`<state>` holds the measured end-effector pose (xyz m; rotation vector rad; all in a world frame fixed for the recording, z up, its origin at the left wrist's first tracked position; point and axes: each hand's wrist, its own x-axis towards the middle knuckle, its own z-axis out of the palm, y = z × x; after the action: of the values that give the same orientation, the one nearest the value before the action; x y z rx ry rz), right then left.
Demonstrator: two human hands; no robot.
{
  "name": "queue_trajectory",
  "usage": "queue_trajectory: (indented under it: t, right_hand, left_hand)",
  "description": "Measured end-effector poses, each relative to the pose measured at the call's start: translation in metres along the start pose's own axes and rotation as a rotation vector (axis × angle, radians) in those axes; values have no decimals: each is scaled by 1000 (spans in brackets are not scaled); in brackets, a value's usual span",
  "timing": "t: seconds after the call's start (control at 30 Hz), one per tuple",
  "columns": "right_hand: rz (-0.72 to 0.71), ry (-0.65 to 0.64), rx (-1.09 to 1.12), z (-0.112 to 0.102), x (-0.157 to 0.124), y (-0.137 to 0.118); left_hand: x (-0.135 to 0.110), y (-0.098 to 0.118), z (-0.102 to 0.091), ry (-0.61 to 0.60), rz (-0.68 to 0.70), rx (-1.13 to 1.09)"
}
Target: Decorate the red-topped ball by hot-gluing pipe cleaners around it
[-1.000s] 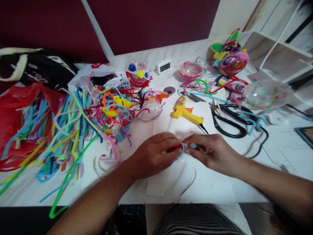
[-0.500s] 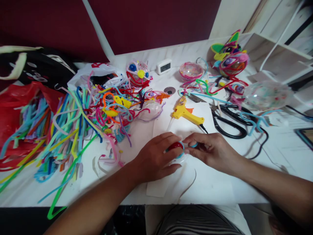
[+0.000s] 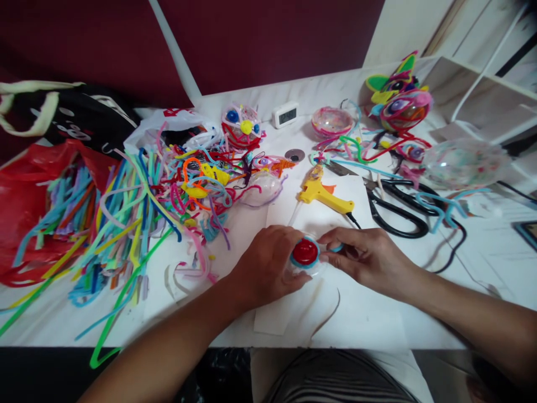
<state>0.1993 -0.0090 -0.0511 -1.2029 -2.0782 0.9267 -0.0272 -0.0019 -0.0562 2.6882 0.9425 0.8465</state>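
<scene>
My left hand (image 3: 268,268) is wrapped around a small clear plastic piece with a shiny red dome (image 3: 305,252) on top. A light blue pipe cleaner (image 3: 295,261) rings the red dome. At its right side, my right hand (image 3: 369,254) is closed in a pinch, and a bit of light blue pipe cleaner shows between the fingers. Whether that bit joins the ring I cannot tell. A yellow glue gun (image 3: 325,197) lies just beyond both hands on a white sheet of paper (image 3: 271,319).
Black-handled scissors (image 3: 403,221) lie right of the glue gun. Bundles of pipe cleaners (image 3: 130,212) spread across the left, beside a red bag (image 3: 20,224). Decorated clear balls (image 3: 241,127), a small digital clock (image 3: 286,115) and a clear bowl (image 3: 332,122) stand at the back.
My left fingers have drawn back from over the red dome, so the dome and its blue ring now show fully. My right hand keeps its pinch. The view has shifted slightly.
</scene>
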Motion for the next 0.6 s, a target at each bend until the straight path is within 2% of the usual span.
queue_trajectory:
  t: [0.1, 0.23, 0.4, 0.5, 0.6]
  right_hand:
    - [-28, 20, -33, 0, -1, -2]
    - [-37, 42, -63, 1, -2, -5]
    - [-48, 68, -89, 2, -3, -6]
    - [-44, 60, -95, 2, -2, -6]
    - [-37, 60, -94, 2, -1, -6]
  left_hand:
    - [0, -3, -1, -7, -15, -71]
    - [2, -12, -6, -78, -30, -152]
    - [7, -19, -10, -149, 40, -163]
    - [7, -17, -6, -144, 36, -136]
    - [7, -15, 3, -89, 2, -122]
